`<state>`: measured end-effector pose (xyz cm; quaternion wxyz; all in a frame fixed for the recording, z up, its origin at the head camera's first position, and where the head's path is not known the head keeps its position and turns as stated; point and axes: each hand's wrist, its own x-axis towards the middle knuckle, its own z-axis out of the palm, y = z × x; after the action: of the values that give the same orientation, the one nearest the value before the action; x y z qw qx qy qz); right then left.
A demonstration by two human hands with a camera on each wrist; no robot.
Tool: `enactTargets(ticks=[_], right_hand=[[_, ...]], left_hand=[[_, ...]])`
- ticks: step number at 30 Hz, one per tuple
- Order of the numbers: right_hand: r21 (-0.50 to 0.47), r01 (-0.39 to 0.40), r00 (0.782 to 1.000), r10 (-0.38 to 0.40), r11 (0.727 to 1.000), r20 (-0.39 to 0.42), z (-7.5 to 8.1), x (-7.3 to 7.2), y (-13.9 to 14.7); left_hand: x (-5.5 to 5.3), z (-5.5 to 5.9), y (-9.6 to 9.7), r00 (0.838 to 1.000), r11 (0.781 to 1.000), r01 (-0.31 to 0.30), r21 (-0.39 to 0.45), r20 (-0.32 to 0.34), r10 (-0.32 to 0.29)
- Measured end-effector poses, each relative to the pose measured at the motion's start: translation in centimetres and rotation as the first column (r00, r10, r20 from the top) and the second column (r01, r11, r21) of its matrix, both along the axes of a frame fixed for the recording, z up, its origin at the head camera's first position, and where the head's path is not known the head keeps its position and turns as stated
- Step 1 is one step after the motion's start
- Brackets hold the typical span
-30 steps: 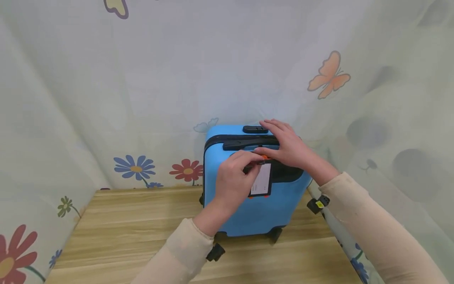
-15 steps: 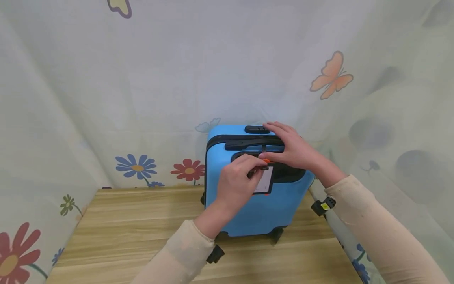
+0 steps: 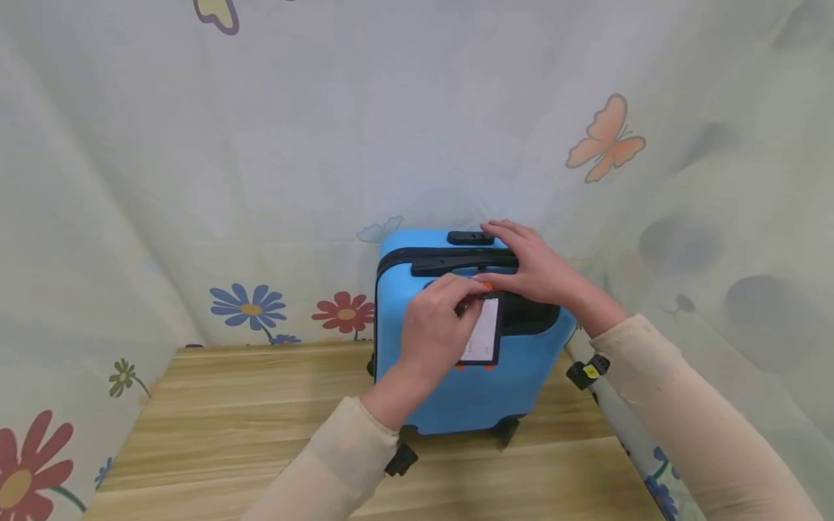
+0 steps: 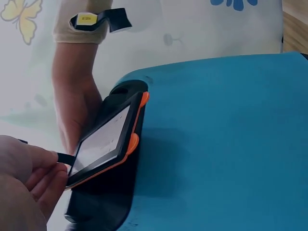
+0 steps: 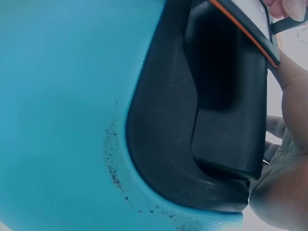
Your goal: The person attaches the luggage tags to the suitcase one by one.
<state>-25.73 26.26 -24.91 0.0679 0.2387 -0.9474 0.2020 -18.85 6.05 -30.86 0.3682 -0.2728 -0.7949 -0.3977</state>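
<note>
The blue suitcase (image 3: pixel 472 398) stands upright on the right part of the table (image 3: pixel 260 405). Before it, the fingers of the left hand (image 3: pixel 433 325) pinch the black strap (image 4: pixel 66 159) of a tag (image 3: pixel 483 336). Farther, the right hand (image 3: pixel 541 264) lies over the suitcase top, fingers spread from thumb. Behind is flowered cloth (image 3: pixel 326 145).

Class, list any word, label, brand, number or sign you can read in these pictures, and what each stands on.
Readable: none.
White paper card in the black-and-orange rectangular luggage tag: print too small to read.
Yellow rectangular label on the black wrist-worn device: marks too blurred to read.
</note>
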Motion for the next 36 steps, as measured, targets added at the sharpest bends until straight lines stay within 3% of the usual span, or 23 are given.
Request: enactTargets(ticks=[7, 15, 24, 36], right_hand=[[-0.009, 0.024, 0.999, -0.025, 1.0, -0.022, -0.1, -0.3, 0.2], [-0.018, 0.095, 0.99, -0.096, 0.995, -0.101, -0.1, -0.2, 0.0], [0.011, 0.12, 0.979, -0.117, 0.993, -0.166, -0.2, 0.2, 0.1], [0.048, 0.102, 0.98, -0.092, 0.994, -0.178, -0.7, 0.3, 0.0]], left_hand=[[-0.1, 1.4, 0.0, 0.995, 0.997, -0.015, -0.069, 0.098, 0.022], [0.0, 2.0, 0.2, 0.985, 0.993, -0.041, -0.115, 0.165, 0.06], [0.0, 2.2, 0.5, 0.98, 0.991, -0.046, -0.128, 0.188, 0.07], [0.4, 1.6, 0.1, 0.983, 0.99, -0.034, -0.137, 0.175, 0.058]])
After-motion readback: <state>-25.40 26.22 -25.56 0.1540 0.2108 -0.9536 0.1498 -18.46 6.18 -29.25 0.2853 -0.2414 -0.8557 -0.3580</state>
